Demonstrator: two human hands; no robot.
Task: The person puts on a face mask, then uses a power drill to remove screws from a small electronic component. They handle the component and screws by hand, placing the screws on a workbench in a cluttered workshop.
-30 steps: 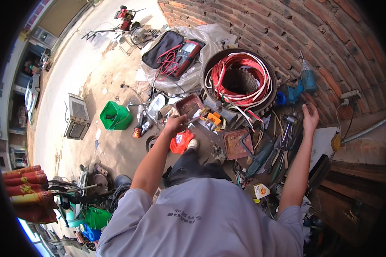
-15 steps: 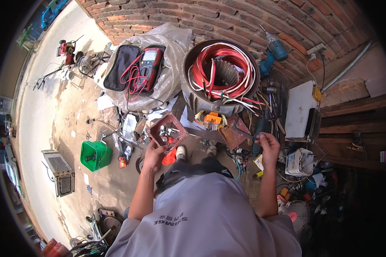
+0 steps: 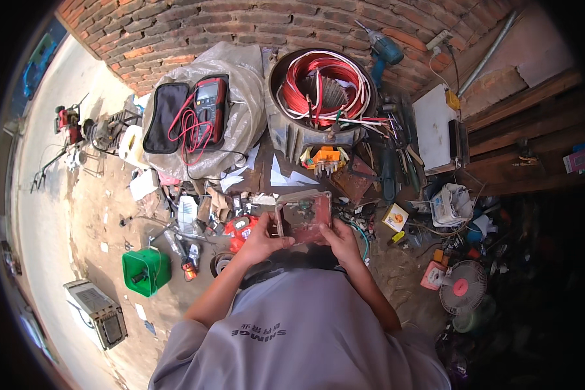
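A red multimeter point(image 3: 211, 107) lies on the grey plastic sheet point(image 3: 240, 84) up by the brick wall, its small dark screen at the top end, just beside an open black pouch point(image 3: 166, 117). Right of the clutter sits a small yellow-and-white box point(image 3: 395, 217) on the ground. Lower right, a pink carton point(image 3: 431, 275) rests just beside a little white fan point(image 3: 463, 287).
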